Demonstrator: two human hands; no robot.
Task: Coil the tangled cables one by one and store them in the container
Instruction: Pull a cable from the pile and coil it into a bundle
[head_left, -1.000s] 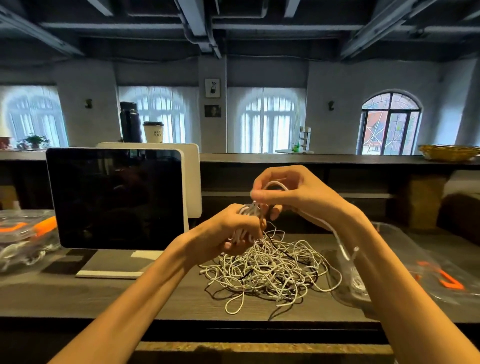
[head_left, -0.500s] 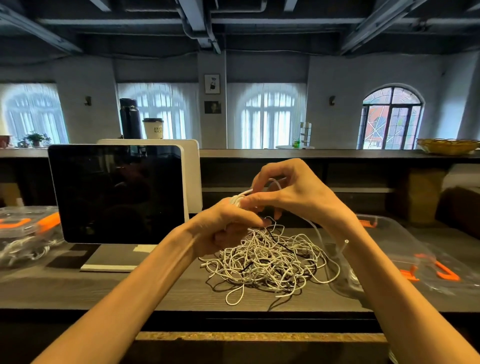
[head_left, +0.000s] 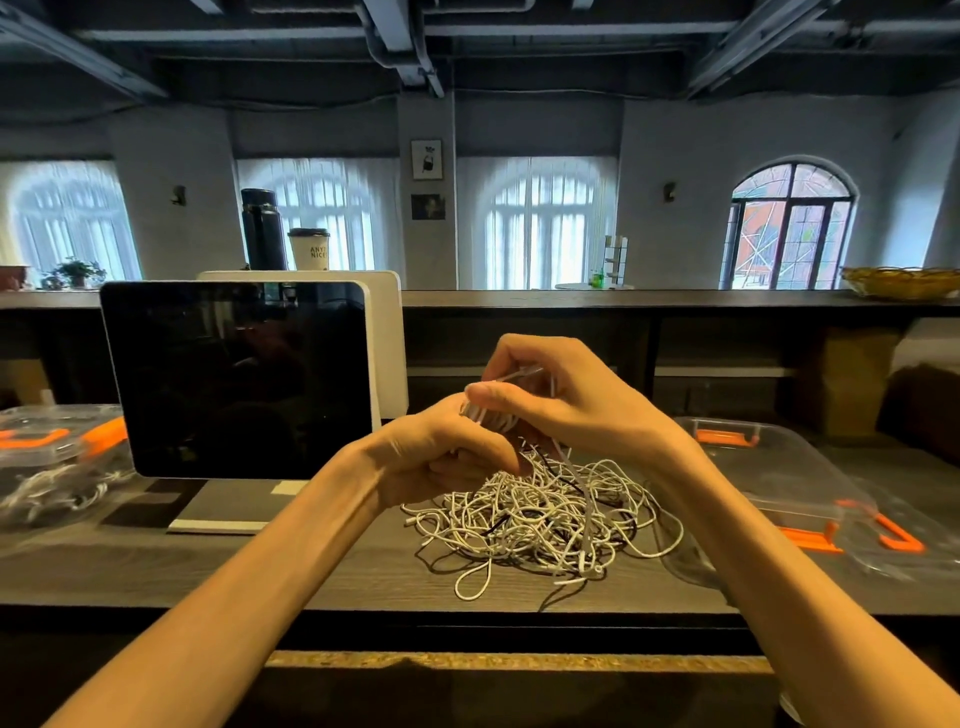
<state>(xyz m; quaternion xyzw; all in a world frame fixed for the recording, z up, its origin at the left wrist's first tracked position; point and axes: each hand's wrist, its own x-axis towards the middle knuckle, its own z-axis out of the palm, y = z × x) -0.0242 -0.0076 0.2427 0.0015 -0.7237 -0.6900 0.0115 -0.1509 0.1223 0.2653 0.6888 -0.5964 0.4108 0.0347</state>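
Nearest the camera, two bare forearms reach in from the lower corners over the front edge of a dark wooden counter (head_left: 156, 566). On the counter between the arms lies a tangled pile of cables (head_left: 540, 519), mostly white with a few dark strands running through it, one loop trailing toward the front edge.

Just above the pile, the left hand (head_left: 441, 457) is curled into a fist around a small bundle of white cable (head_left: 488, 415) that shows above its knuckles. The right hand (head_left: 566, 400) sits just beside and slightly above it, thumb and fingers pinching a strand of the same cable; a loose length hangs from the hands down into the pile. How many turns the bundle has is hard to tell, as the fingers hide most of it.

To the right, partly behind the right forearm, stands a clear plastic container (head_left: 769, 467) with orange latches, and a clear lid (head_left: 893, 540) with orange clips lies just beside it. At the left edge of the counter sits a second clear container (head_left: 47, 483) with orange clips, holding what looks like white cable.

Behind the left hand stands a dark screen (head_left: 239, 379) on a stand, with a white panel behind it. Farther back, a raised shelf carries a black flask (head_left: 262, 228), a paper cup (head_left: 309, 249) and, far right, a yellow basket (head_left: 904, 283). Arched windows line the back wall.
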